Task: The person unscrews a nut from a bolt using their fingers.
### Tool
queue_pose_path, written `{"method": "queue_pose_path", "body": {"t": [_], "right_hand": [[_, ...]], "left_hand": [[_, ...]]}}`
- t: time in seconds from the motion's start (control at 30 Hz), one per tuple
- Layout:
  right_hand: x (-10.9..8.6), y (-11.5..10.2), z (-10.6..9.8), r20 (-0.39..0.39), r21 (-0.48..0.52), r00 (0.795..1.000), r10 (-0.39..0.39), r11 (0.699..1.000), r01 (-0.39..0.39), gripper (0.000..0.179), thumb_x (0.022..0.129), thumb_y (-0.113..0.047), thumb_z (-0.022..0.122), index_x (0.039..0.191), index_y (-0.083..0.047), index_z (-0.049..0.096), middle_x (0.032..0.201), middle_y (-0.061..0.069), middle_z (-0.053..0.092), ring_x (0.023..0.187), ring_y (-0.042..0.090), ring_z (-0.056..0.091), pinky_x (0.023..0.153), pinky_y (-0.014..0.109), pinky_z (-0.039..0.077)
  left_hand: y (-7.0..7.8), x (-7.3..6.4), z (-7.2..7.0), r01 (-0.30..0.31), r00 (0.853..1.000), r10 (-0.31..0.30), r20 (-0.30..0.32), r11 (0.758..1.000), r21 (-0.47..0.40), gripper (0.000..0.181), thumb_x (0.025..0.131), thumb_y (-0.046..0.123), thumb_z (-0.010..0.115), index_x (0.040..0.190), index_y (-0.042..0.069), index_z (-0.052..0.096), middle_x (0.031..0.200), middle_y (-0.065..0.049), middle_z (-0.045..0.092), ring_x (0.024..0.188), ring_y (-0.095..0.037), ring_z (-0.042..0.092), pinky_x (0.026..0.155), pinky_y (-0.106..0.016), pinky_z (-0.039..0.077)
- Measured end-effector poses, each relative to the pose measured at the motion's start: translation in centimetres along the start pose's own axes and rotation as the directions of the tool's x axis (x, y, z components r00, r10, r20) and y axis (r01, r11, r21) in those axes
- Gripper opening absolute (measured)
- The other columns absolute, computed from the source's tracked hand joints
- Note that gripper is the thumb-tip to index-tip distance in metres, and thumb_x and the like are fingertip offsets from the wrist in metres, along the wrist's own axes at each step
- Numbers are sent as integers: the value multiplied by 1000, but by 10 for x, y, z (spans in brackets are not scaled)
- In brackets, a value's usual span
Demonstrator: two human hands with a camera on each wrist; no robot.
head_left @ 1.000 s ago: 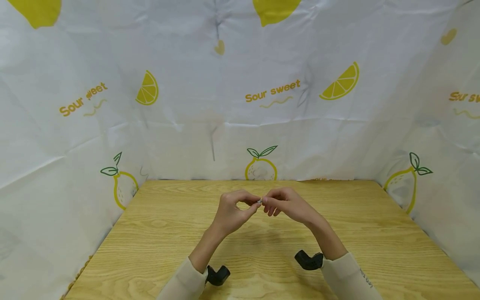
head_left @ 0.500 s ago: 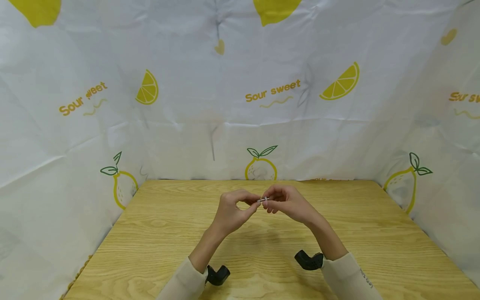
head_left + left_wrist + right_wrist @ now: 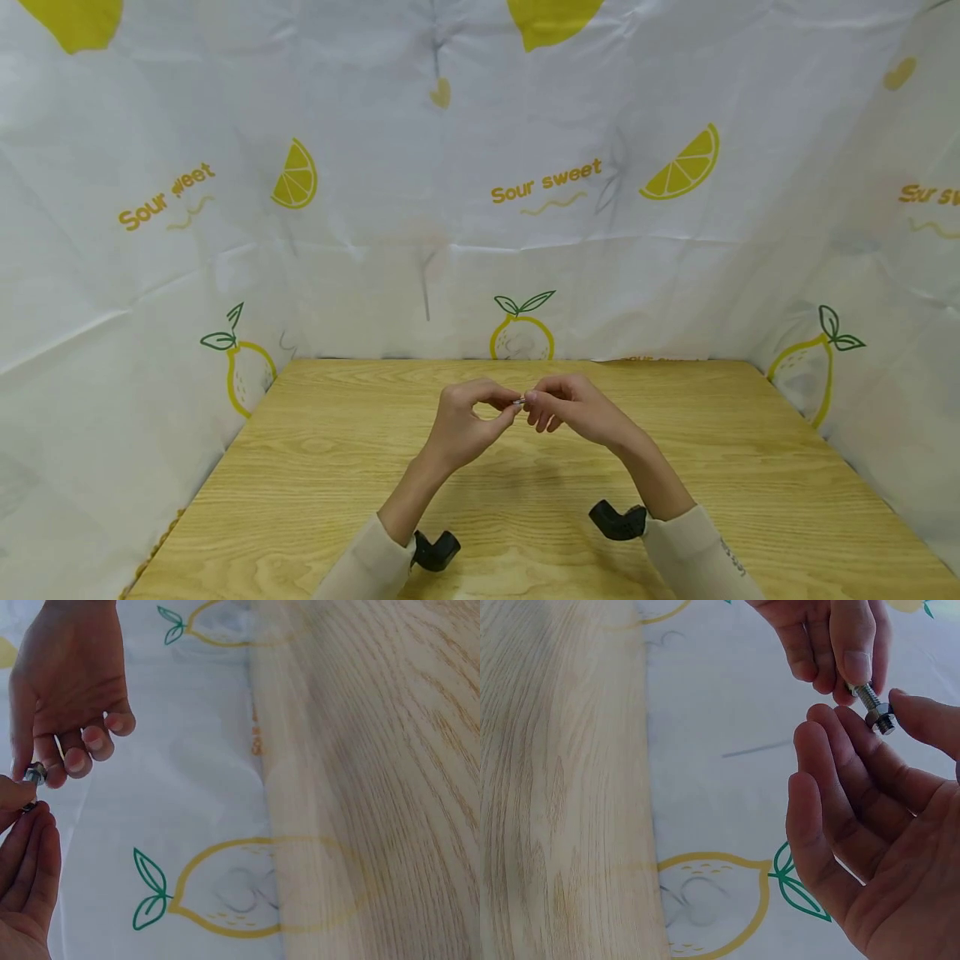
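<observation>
Clamped in the fingers of the left hand [image 3: 457, 429] is one end of a small metal bolt [image 3: 867, 695]; the thumb and forefinger of the right hand [image 3: 581, 408] pinch the nut [image 3: 876, 715] near its other tip. It should be light, rigid, maybe slippery, best turned by the nut's flats. Below lies the desk [image 3: 337, 500]; behind, a lemon-print cloth [image 3: 367, 275].

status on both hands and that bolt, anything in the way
Left hand pinches bolt. Right hand pinches nut. Nut on bolt, near its tip. Nothing seen in the way.
</observation>
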State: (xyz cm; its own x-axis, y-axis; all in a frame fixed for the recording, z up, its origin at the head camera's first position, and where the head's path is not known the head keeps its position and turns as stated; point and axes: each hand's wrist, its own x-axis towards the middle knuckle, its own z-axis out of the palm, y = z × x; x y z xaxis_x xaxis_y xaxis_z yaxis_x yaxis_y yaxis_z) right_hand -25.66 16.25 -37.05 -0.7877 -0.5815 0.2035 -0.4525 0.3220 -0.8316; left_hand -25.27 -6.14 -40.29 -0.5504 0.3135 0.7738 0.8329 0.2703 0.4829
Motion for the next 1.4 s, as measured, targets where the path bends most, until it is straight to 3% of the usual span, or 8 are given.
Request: {"method": "queue_pose_path", "body": {"t": [0.23,0.53,0.63,0.8,1.03,1.27,1.4], "right_hand": [[-2,-1,-1,-17,35,1000,-7,999,7,22,106,-17,59,112,1,69,97,26,71,75,13,70,71,33,62],[-2,-2,-1,-30,39,1000,5,999,-4,24,102,-15,65,121,0,67,93,12,72,76,16,70,71,34,62],[-2,0,-2,-18,18,1000,-2,1000,2,24,105,-20,61,117,-1,70,93,15,73,76,16,70,71,36,62],[-1,2,-2,-6,17,1000,-20,1000,20,27,108,-21,57,111,2,72,97,25,72,75,14,70,71,36,63],[-2,2,-2,-23,44,1000,-17,999,18,18,103,-13,64,113,0,69,92,12,72,76,15,69,70,33,62],[-2,1,-2,-28,39,999,-16,999,18,21,101,-12,67,118,0,67,92,13,71,76,15,69,69,33,62],[-2,0,-2,-15,10,1000,-9,1000,9,22,105,-19,61,115,-1,70,93,12,73,75,15,70,70,34,62]], "left_hand": [[-1,0,0,-6,1000,6,-5,1000,-4,6,89,5,79,94,8,81,86,-5,79,76,-12,75,71,-16,60],[-2,-1,1,-9,1000,9,-7,1000,-12,7,89,4,80,95,7,81,86,-5,79,76,-12,76,71,-17,61],[-1,-1,1,-10,1000,10,-6,1000,-14,7,89,4,79,95,7,81,85,-5,79,77,-13,76,70,-23,63],[-1,-1,1,-14,1000,14,-10,1000,-1,6,89,4,79,94,7,81,85,-5,79,76,-12,75,70,-20,62],[0,0,1,-11,1000,11,-7,1000,-9,7,90,5,79,96,8,81,87,-4,80,76,-10,75,70,-18,61],[-1,0,2,-27,1000,27,-10,1000,-12,8,89,3,80,96,7,81,86,-5,79,75,-11,75,69,-19,61],[-1,0,1,-24,1000,23,-5,1000,-9,7,89,4,80,95,7,81,86,-5,79,76,-12,75,70,-20,62]]}}
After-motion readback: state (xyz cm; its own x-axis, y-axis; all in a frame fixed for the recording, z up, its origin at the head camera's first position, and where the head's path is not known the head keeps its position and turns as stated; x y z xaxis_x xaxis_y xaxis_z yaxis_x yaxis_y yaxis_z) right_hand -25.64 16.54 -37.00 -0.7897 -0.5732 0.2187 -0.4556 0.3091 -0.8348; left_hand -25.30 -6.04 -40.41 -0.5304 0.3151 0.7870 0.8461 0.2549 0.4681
